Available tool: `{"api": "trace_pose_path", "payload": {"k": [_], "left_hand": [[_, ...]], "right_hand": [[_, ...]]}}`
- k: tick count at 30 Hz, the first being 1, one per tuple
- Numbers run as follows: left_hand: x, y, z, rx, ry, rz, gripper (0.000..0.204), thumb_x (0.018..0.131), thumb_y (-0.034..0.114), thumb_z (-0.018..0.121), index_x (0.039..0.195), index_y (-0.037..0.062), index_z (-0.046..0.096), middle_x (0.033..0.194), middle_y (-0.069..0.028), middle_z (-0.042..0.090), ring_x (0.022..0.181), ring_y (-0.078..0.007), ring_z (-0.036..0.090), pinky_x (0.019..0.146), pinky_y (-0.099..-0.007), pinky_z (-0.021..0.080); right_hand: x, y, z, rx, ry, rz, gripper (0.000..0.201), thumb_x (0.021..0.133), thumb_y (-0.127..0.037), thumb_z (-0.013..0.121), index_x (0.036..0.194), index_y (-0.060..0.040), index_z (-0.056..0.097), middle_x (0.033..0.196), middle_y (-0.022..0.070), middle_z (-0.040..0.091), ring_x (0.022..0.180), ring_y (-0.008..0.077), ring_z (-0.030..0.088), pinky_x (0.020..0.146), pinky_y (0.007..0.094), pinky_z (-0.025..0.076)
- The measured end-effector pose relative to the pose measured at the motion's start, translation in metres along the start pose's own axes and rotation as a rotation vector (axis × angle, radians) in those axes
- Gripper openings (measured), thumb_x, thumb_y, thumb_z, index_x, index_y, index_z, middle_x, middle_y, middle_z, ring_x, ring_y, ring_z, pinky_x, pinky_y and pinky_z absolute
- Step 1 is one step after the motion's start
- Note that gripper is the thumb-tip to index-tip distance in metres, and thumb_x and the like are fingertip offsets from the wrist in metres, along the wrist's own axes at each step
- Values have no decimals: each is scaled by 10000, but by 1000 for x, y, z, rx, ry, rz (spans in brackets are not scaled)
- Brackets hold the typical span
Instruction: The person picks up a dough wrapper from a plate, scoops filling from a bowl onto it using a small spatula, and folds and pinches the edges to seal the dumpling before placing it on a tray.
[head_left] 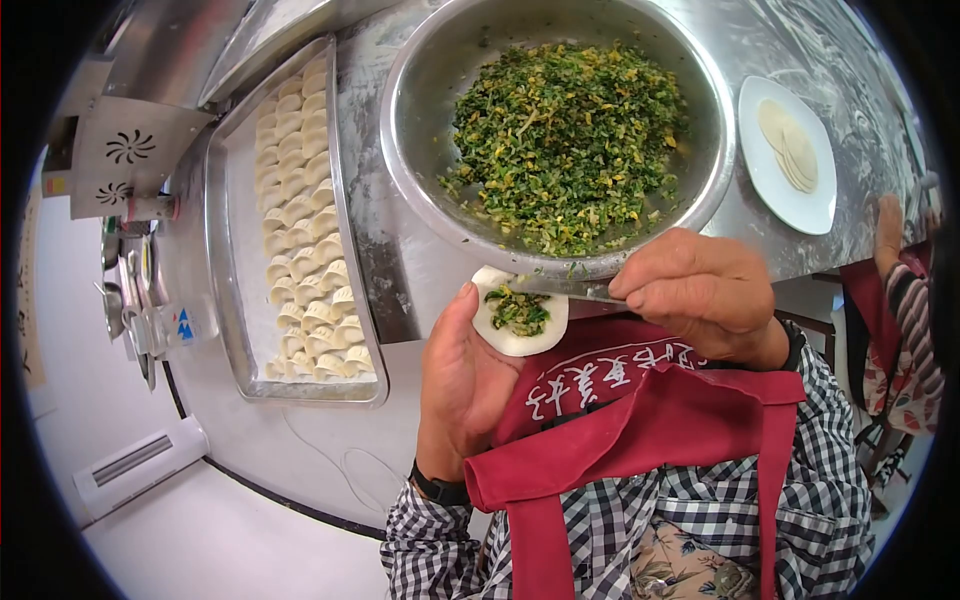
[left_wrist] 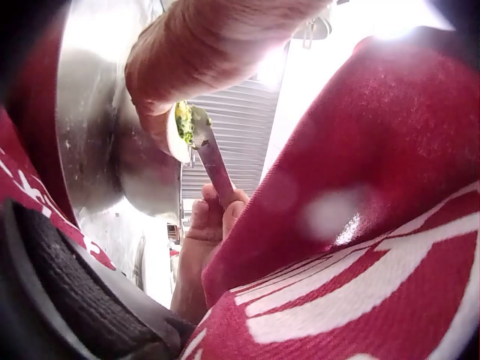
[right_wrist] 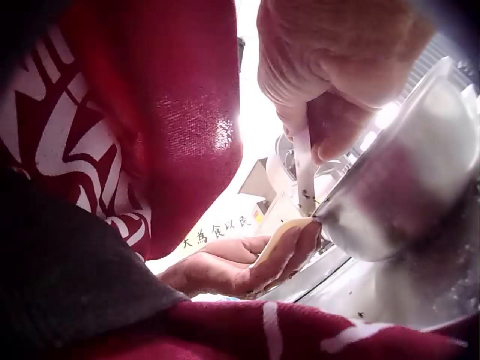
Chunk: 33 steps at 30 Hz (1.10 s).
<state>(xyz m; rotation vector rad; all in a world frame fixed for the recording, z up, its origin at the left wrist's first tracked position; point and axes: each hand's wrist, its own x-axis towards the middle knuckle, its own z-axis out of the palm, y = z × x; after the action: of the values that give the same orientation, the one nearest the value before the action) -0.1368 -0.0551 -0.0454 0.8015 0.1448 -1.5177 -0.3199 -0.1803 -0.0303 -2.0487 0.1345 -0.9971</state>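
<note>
My left hand (head_left: 455,370) holds a round dumpling wrapper (head_left: 556,322) on its fingers, the thumb at its edge. A mound of chopped green and yellow filling (head_left: 520,316) lies in the middle of the wrapper. A flat metal filling spatula (left_wrist: 214,161) is gripped in my right hand (head_left: 705,293); its blade tip reaches over the filling. Both hands are just below the near rim of a large steel bowl (head_left: 415,110), which holds a heap of the same chopped filling (head_left: 570,140). In the right wrist view the left fingers (right_wrist: 281,266) curl up under the wrapper.
A metal tray (head_left: 222,250) at the left bears rows of folded dumplings (head_left: 305,250). A white plate (head_left: 815,205) with several flat wrappers (head_left: 790,150) is right of the bowl on the floury steel table (head_left: 360,150). Another person's arm (head_left: 890,235) shows at far right.
</note>
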Motion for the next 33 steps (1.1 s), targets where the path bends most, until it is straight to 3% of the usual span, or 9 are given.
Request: {"api": "trace_pose_path", "payload": {"k": [12, 18, 22, 27, 33], "left_hand": [[0, 1, -4, 1, 0, 3, 411, 942, 234, 345, 1268, -16, 348, 1269, -168, 450, 1186, -293, 432, 1000, -465, 336], [-1, 0, -4, -10, -19, 3, 405, 939, 228, 358, 1256, -22, 359, 1258, -170, 460, 1177, -293, 440, 998, -465, 340], [-1, -2, -1, 3, -20, -17, 403, 937, 233, 367, 1252, -18, 365, 1257, -165, 461, 1172, -288, 444, 999, -462, 339], [-3, -5, 1, -15, 25, 13, 374, 929, 222, 384, 1195, -41, 402, 1190, -181, 489, 1119, -294, 483, 966, -454, 384], [-4, -7, -3, -3, 12, 3, 385, 936, 225, 367, 1223, -31, 384, 1225, -175, 474, 1150, -292, 461, 982, -452, 365]], "right_hand": [[5, 4, -14, -133, 2, 181, 112, 744, 9, 631, 851, 30, 605, 823, 135, 629, 744, 245, 624, 647, 289, 496], [1, -1, -15, -31, 68, 284, 116, 741, 17, 628, 853, 36, 603, 823, 134, 632, 742, 241, 624, 651, 293, 494], [-4, -12, -8, 1, 100, 262, 112, 738, 28, 624, 847, 45, 605, 822, 151, 631, 728, 249, 622, 636, 300, 497], [-7, -10, 0, 3, -32, 2, 110, 725, 38, 631, 832, 50, 611, 819, 182, 624, 712, 255, 619, 615, 300, 505], [-17, -12, -11, -55, 75, 67, 107, 735, 20, 641, 834, 46, 611, 842, 178, 624, 735, 246, 621, 641, 296, 508]]}}
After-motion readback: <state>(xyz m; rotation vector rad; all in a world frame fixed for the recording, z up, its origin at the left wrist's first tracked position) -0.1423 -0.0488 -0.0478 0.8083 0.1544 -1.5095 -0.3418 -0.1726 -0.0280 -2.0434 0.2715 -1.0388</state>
